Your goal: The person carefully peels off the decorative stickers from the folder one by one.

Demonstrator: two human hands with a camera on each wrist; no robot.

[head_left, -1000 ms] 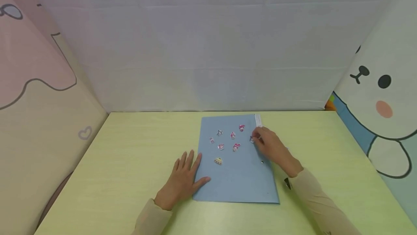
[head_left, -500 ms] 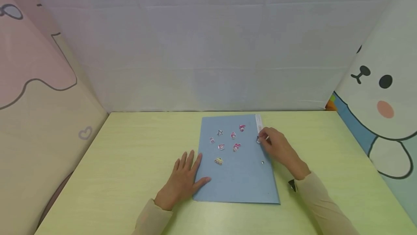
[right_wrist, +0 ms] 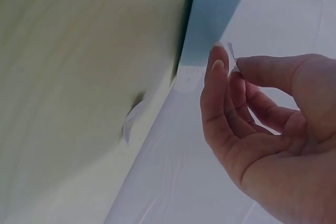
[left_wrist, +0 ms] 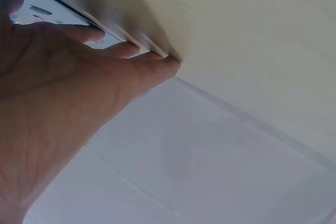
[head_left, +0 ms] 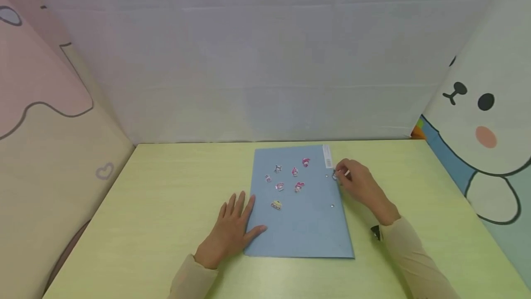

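Observation:
A blue folder (head_left: 300,230) lies on the pale yellow table, with several small cartoon stickers (head_left: 299,187) on its upper half. My left hand (head_left: 230,232) rests spread at its left edge, thumb over the cover; the left wrist view shows the straight fingers (left_wrist: 121,51) along that edge. At the folder's upper right edge, my right hand (head_left: 362,186) pinches a small dark-and-white sticker (head_left: 334,175) between thumb and fingertips. In the right wrist view the pinched sticker (right_wrist: 231,52) is seen nearly edge-on, so its print is hidden.
A white label (head_left: 327,156) is at the folder's top right corner, above two small snap studs (head_left: 332,206). A curled white scrap (right_wrist: 130,121) lies on the table right of the folder. Beside the right sleeve is a small black object (head_left: 375,232). Cloth walls (head_left: 265,59) surround the table.
My right hand has moved right with the pinched sticker, from over the cover to the folder's right edge, uncovering the upper stud. The left hand has stayed in place.

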